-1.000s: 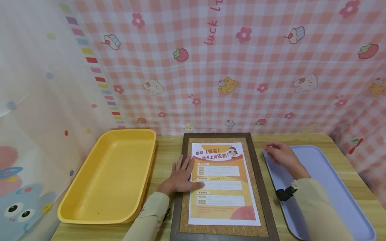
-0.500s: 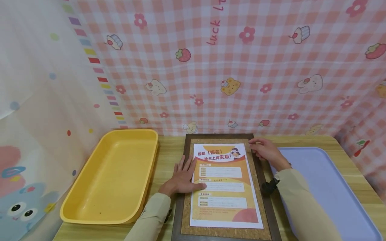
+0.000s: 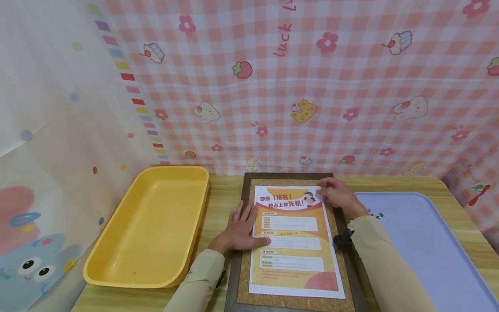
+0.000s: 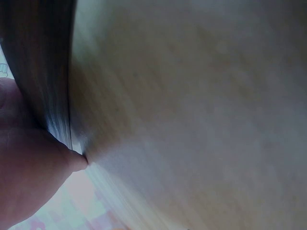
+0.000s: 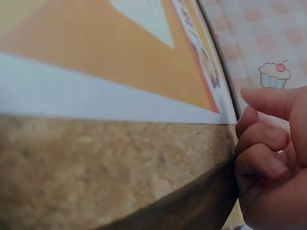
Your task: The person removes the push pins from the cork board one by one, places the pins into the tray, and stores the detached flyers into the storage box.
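A printed orange-and-white sheet of paper [image 3: 294,277] lies on a cork board [image 3: 347,273] with a dark wooden frame [image 3: 234,286]. My left hand [image 3: 242,232] rests spread on the board's left side, its thumb pressing the sheet. In the left wrist view, part of that hand [image 4: 33,167] shows by the frame's edge. At the sheet's top right corner is my right hand [image 3: 338,197], index finger and thumb tips close together at the corner and the other fingers curled, as the right wrist view shows. I cannot tell whether something small sits between those tips.
A yellow plastic tray [image 3: 204,195] stands left of the board. On the right lies a lavender tray [image 3: 429,242] with several small shiny pieces [image 3: 377,215] near its left edge, partly behind the right sleeve. A checked pink cloth [image 3: 273,86] hangs behind the wooden table [image 3: 223,186].
My right hand has moved left from over the lavender tray's edge to the sheet's top right corner, uncovering small shiny pieces in the tray. My left hand has stayed on the sheet.
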{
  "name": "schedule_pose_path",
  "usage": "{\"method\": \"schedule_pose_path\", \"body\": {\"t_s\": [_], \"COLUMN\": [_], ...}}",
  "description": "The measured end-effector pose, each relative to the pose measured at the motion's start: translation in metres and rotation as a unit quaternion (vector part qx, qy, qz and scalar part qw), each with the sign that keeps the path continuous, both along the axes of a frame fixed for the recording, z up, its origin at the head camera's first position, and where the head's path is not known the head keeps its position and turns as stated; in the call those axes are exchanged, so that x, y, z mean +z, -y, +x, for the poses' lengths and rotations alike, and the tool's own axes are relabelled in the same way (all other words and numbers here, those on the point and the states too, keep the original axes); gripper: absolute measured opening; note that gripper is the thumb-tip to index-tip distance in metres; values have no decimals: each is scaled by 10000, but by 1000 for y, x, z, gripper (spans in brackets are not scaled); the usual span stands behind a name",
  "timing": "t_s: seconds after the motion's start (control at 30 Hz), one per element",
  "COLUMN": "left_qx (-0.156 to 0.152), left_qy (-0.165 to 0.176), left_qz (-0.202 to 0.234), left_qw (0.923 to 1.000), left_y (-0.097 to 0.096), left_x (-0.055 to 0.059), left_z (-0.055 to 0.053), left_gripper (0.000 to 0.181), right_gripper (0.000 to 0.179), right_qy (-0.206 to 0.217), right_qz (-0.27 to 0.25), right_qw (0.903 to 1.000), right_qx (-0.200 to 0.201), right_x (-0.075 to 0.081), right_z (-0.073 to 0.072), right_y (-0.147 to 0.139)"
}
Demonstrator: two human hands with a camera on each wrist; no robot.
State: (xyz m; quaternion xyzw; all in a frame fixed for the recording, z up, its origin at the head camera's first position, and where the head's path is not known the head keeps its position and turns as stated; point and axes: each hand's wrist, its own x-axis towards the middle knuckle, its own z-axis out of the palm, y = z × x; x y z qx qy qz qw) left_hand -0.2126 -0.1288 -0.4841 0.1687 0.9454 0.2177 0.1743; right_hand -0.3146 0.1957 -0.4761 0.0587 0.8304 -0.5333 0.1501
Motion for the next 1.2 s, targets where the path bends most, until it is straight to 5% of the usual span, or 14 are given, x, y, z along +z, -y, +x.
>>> {"method": "schedule_pose_path", "body": {"t_s": [0.27,0.7,1.2], "left_qx": [-15,-42,-29], "left_qy": [8,-3,-68], "left_qz": [-32,10,137], "left_qw": [10000,10000,9999], "left_y": [0,-1,0], "left_x": [1,0,0], "left_z": [-1,0,0], "left_gripper": [107,108,107], "right_gripper": [48,47,34], "right_qy": [76,177,-845], "right_qz": [534,557,1412], "right_qw": [9985,9982,9861], "right_qx": [-19,-102,231], "right_x": [-1,-1,5], "right_z": [-1,-5,0], "right_y": [3,4,12]}}
